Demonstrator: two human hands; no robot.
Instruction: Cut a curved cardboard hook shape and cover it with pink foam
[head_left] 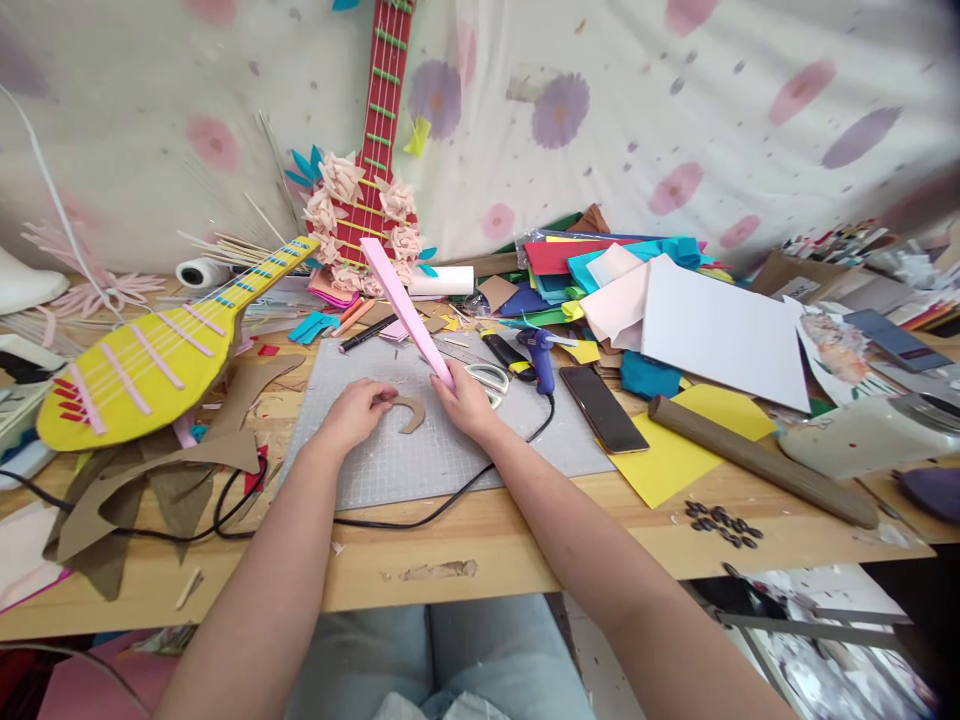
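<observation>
Far left of the cutting mat (450, 450) lies a yellow cardboard guitar (142, 365) with pink strips across it, its neck pointing toward the mat's back corner. Below it, brown cardboard offcuts (150, 490) spread over the table (465, 570), with a black cord (420, 510) running along the mat's near edge.

On the mat, the left hand (352, 415) is pressed down on a small curved cardboard piece (409, 412), fingers flat on its left end and not closed around it. Just right of that piece, the right hand (469, 400) is closed around the lower end of a long pink strip (405, 305), which rises slanting up and left from the fist. The two hands sit close together, nearly touching across the curved piece.

Behind the mat a red guitar (379, 150) trimmed with paper flowers leans on the flowered cloth. At the mat's right back corner lie scissors (487, 378) and a blue glue gun (540, 355). Right of the mat sit a dark phone (604, 408) on yellow paper (667, 455), a brown stick (757, 460), and a white sheet (720, 330) against a heap of coloured paper.

To do this well, I judge the left hand should keep the curved piece pinned flat so it cannot slide, while the right brings the strip down gently without creasing it.
</observation>
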